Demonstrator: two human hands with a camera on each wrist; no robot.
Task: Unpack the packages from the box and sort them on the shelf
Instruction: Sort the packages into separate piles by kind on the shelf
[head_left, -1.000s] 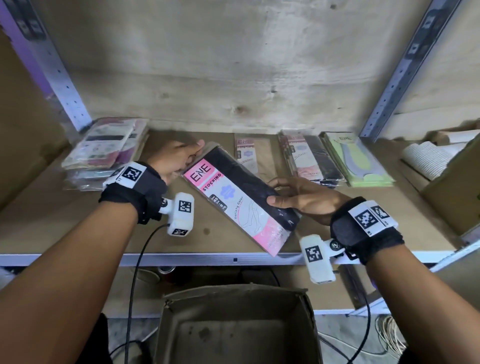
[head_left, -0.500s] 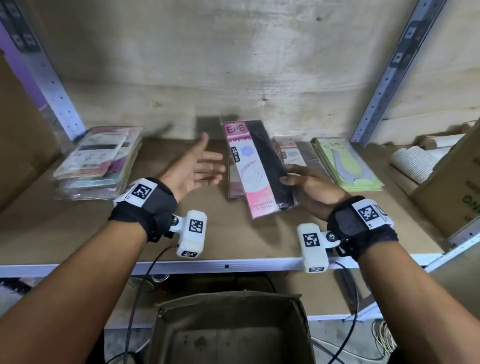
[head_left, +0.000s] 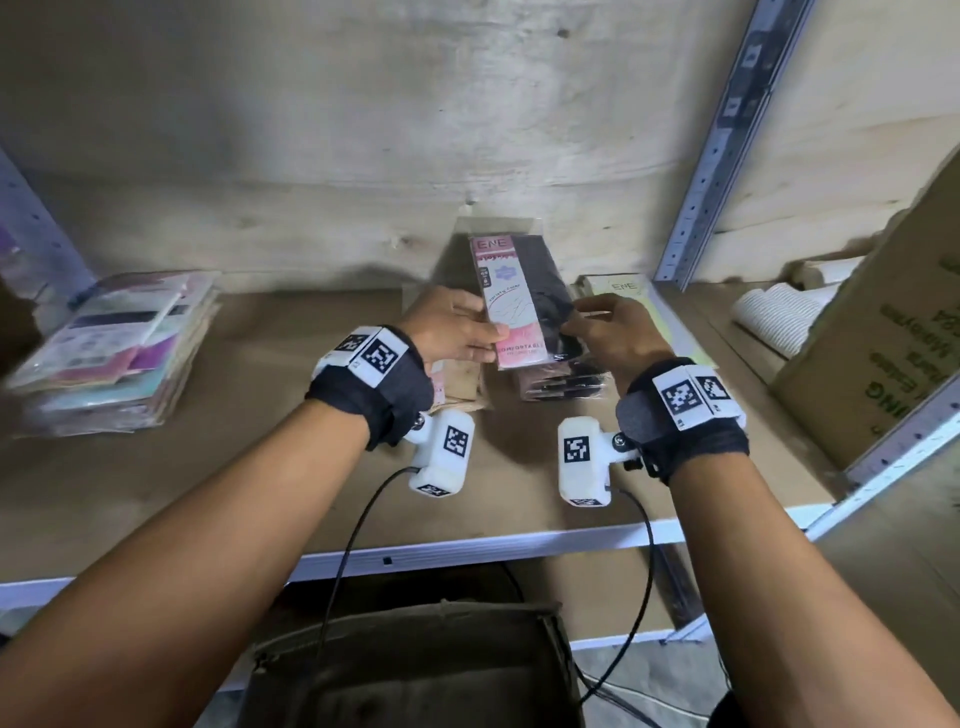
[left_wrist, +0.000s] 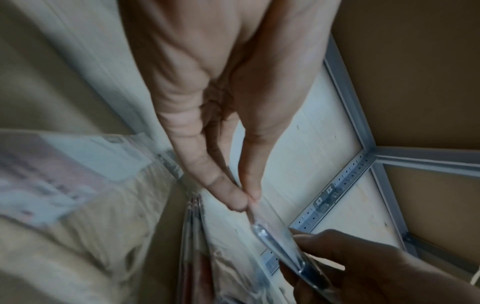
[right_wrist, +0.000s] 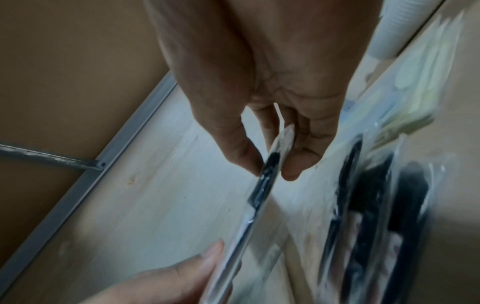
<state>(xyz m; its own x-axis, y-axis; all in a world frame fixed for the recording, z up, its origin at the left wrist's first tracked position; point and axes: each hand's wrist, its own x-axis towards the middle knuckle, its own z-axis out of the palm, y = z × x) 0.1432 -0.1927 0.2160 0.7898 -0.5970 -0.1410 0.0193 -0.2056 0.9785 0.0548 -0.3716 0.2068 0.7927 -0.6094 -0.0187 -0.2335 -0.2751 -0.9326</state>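
Fingers (head_left: 480, 345) of both hands pinch one flat packet (head_left: 519, 301) from either side, holding it tilted up above the shelf (head_left: 260, 467). From the head view, the left hand (head_left: 447, 332) grips the packet's pink left edge and the right hand (head_left: 613, 338) grips its dark right edge. The packet hangs over a small stack of dark packets (head_left: 561, 384) lying on the shelf, with a tan packet (head_left: 460, 382) just to the left of that stack and a green packet (head_left: 631, 293) partly hidden behind the right hand. A blurred pile (head_left: 114, 353) of mixed packets sits well apart at the shelf's left end. White ribbed rolls (head_left: 774, 317) and a carton (head_left: 893, 332) stand at the right. Below the shelf edge, between the forearms, the box (head_left: 415, 670) stands open.

The left wrist view shows the left hand (left_wrist: 223, 102) with thumb and forefinger closed on the packet (left_wrist: 280, 240), seen edge-on. The right hand (left_wrist: 363, 271) holds its far edge. Blurred packets lie below on the left.

The right wrist view shows the right hand (right_wrist: 259, 82) with thumb and fingers clamped on the thin edge of the packet (right_wrist: 262, 181), and the left hand (right_wrist: 161, 279) reaching in from the bottom to touch the same packet. The dark packets (right_wrist: 369, 205) lie blurred to the right, the green packet (right_wrist: 420, 86) beyond them.
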